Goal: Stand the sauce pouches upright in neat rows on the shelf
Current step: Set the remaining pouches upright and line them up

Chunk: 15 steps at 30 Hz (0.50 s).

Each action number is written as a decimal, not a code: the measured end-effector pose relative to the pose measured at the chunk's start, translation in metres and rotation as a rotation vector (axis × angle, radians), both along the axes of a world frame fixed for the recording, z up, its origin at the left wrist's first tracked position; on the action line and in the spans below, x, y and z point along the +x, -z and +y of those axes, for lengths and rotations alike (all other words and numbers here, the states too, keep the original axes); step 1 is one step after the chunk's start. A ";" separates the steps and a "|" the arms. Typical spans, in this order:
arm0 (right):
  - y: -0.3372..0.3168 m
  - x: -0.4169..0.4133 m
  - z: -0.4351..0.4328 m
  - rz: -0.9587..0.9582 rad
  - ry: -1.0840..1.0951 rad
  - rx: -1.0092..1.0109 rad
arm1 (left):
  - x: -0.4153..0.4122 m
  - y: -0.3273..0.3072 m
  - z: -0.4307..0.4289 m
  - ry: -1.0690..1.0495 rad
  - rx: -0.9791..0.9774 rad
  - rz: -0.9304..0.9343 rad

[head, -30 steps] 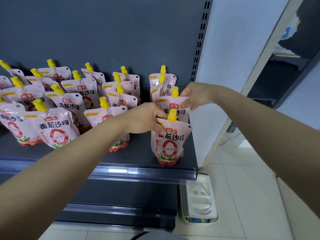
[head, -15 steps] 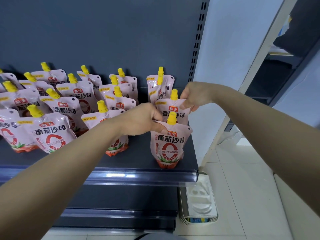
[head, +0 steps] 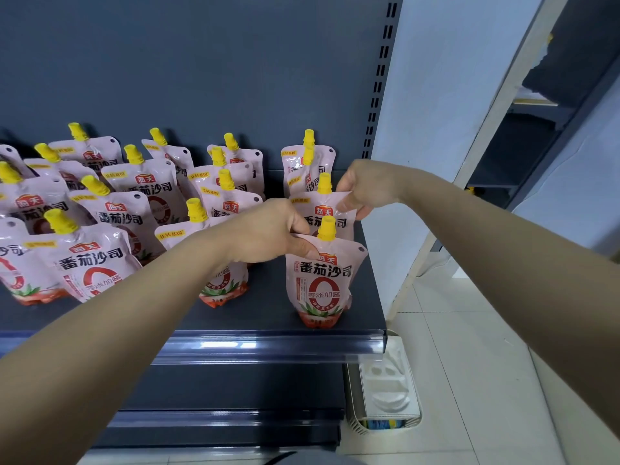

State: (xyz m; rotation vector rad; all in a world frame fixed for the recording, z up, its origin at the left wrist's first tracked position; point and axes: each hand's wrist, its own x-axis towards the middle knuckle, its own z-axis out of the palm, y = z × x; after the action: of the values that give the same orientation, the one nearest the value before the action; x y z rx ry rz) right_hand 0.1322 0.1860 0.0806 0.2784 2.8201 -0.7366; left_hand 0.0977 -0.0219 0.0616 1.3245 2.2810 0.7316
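Where the dark grey metal shelf (head: 268, 312) ends at its right corner, the left hand (head: 268, 229) pinches the top left corner of a pale pink sauce pouch with a yellow cap (head: 323, 280). It stands upright just below and right of that hand, close to the shelf's front lip and side edge. Just behind it, the right hand (head: 365, 187) grips the top right corner of a second upright pink pouch (head: 312, 216). Bare shelf lies under the left wrist. More pink pouches (head: 100, 263) crowd the space left of that hand, several leaning. Each front shows a red ring and dark lettering.
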 end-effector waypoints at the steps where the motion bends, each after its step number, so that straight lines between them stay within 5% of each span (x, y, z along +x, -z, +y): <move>1: 0.000 -0.001 -0.001 -0.002 -0.001 0.001 | -0.001 0.000 -0.001 0.001 0.001 0.000; 10: -0.016 0.009 0.000 -0.129 -0.049 0.014 | -0.002 -0.009 -0.006 0.072 -0.054 -0.063; 15: -0.037 0.013 0.011 -0.120 0.064 -0.064 | -0.014 -0.038 -0.015 0.042 0.122 -0.097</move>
State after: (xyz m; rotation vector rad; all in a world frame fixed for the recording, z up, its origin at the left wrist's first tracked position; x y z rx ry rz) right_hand 0.1448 0.1968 0.1180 0.3897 2.6800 -0.7940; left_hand 0.0841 -0.0367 0.0994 1.3558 2.1561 0.9126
